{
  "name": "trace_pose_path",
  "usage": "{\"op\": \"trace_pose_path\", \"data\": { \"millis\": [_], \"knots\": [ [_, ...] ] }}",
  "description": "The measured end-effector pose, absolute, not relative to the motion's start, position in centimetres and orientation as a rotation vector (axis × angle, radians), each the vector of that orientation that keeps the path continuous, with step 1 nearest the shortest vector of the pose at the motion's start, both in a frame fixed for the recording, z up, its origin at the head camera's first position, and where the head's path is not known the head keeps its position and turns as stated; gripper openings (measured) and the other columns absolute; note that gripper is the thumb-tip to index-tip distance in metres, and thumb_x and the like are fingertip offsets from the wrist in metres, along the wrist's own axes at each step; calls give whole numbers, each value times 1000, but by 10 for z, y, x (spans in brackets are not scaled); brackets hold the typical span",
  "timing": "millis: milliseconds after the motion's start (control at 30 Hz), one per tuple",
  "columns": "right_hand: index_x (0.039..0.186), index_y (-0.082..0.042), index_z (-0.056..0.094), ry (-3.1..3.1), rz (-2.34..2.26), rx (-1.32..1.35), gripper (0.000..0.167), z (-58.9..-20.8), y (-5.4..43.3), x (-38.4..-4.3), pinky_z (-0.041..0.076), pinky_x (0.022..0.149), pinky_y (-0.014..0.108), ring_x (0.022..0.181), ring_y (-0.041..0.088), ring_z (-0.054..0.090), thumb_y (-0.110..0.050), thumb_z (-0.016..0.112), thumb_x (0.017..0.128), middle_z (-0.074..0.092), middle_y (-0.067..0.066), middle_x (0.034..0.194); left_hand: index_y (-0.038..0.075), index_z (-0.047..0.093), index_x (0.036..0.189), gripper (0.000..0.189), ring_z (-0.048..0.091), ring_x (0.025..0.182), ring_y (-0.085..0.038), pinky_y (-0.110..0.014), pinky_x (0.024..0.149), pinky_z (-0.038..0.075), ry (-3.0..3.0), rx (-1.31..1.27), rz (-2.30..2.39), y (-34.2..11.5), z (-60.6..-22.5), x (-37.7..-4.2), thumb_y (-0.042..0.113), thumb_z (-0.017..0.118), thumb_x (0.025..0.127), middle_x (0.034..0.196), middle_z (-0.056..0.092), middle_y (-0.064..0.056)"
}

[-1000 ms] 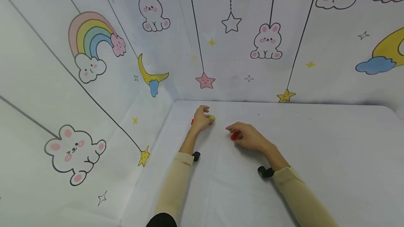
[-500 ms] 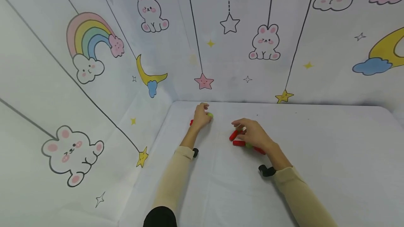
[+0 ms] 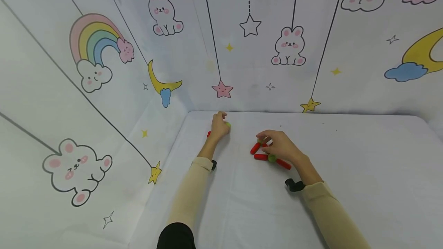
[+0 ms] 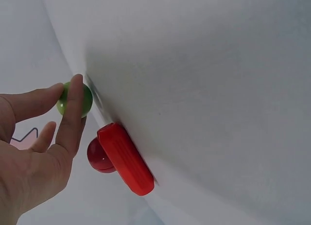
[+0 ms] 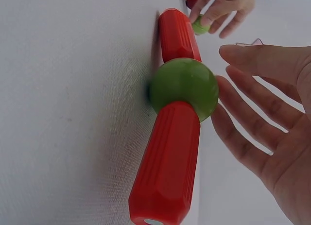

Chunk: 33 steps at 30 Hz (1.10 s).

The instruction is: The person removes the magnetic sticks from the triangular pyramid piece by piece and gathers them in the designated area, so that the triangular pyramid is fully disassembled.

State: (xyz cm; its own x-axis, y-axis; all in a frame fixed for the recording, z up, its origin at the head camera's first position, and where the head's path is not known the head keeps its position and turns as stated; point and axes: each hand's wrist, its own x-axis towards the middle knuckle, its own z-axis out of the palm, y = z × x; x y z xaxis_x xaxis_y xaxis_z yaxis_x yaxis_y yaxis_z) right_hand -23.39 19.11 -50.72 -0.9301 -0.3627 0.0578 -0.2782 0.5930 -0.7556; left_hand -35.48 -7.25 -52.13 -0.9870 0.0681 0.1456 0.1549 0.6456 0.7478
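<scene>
White cloth point(image 3: 380, 164) spreads beneath both hands. Nearest, just below the wrist of the right hand point(image 3: 279, 144), is a black wrist camera point(image 3: 294, 185). Under that hand's thumb and palm lie a right red rod point(image 3: 283, 164) and a left red rod point(image 3: 261, 157), meeting a near green ball point(image 3: 272, 158) from either side in a shallow bend. A second ago only scraps of red showed here; now the whole bent piece lies uncovered, so for the work it rests on the cloth, out of the hand's grip. Half a second ago the hand hid part of that ball as well.

Right thumb and fingers stand apart. Below their tips sits another red rod point(image 3: 255, 148) beside a partly covered green ball point(image 3: 260, 140); whether the fingertips touch it, I cannot tell.

Farther off, leftward of the right hand, the left hand point(image 3: 219, 126) pinches a light green ball point(image 4: 88, 98) between thumb and fingers, much as in the earlier frames. Just beside its fingers are an upper red rod point(image 4: 126, 159) and a red ball point(image 4: 99, 156), touching each other. Beyond the left hand rises the printed wall point(image 3: 194, 60).
</scene>
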Motion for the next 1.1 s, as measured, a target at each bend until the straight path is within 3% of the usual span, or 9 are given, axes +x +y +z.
{"op": "trace_pose_path", "data": {
  "millis": [233,467,700,800,1100],
  "knots": [
    [133,-9,67,2687,-1286,-579,46,-506,192,-232,61,79,36,109,32,67,0,79,90,71,13,119,-4,56,135,58,61,105,-31,-36,82,53,-2778,-141,-1277,-75,-524,-355,-15,65,80,128,53,-21],
    [135,-7,67,2699,-1222,-538,47,-502,196,-231,61,85,40,109,30,67,-3,80,90,72,11,117,-4,53,138,63,65,116,-33,-31,74,57,-2758,-128,-1369,-79,-526,-357,-16,71,78,135,48,-22],
    [135,-9,67,2672,-1208,-516,49,-496,198,-227,59,90,46,113,31,65,-4,82,88,72,11,119,-3,51,141,67,64,123,-34,-34,84,61,-2643,-142,-1565,-84,-519,-348,-14,73,79,141,45,-22],
    [135,-11,68,2675,-1193,-511,50,-494,199,-226,58,92,48,114,31,64,-4,82,87,72,11,120,-5,50,142,67,65,123,-37,-36,83,63,-2542,-159,-1700,-85,-513,-342,-16,72,79,142,46,-22],
    [140,-13,65,2599,-1186,-527,61,-495,202,-226,57,96,50,121,32,63,1,83,83,72,12,125,3,42,148,68,65,121,-39,-35,79,64,-2321,-106,-2092,-76,-506,-313,-12,72,89,142,50,-19]
  ]
}}
